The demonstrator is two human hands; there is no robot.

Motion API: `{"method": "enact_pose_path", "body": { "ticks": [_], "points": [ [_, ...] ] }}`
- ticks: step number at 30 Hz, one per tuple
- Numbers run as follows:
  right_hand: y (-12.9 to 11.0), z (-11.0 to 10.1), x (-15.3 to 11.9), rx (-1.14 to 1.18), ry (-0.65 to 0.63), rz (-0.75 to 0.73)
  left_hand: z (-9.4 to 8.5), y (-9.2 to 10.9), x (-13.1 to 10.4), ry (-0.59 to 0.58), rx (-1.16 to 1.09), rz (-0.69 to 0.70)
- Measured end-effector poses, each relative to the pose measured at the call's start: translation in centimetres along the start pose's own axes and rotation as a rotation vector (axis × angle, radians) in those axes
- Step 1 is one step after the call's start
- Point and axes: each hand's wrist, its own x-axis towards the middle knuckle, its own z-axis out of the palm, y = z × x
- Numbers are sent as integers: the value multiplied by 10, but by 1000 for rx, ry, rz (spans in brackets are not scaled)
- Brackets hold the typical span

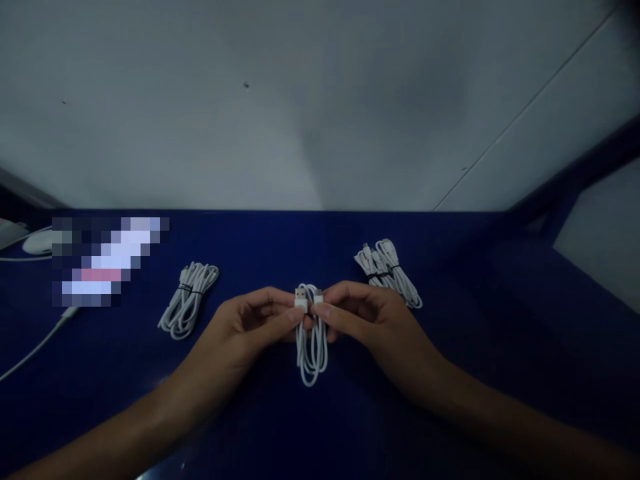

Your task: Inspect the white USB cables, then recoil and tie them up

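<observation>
Both hands pinch one coiled white cable [311, 340] above blue surface [500, 333].
Left hand [255, 323] and right hand [365, 317] grip its connector end; tied bundles lie left [187, 300] and right [387, 270].

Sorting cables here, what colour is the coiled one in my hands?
White, seen in the head view: coiled cable.

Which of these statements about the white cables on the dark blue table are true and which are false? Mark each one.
1. Both hands grip the coiled white cable between them. True: the left hand and the right hand pinch its upper end.
2. A tied white cable bundle lies left of the hands. True.
3. The dark blue table has no cables right of the hands. False: the white cable pile lies there.
4. The held cable is black. False: it is white.
</observation>
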Motion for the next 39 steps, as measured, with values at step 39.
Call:
{"method": "enact_pose_path", "body": {
  "ticks": [39],
  "points": [
    [-4, -3, 0, -38, 8, 5, 1, -2, -1, -2, -31, -9]
  ]
}}
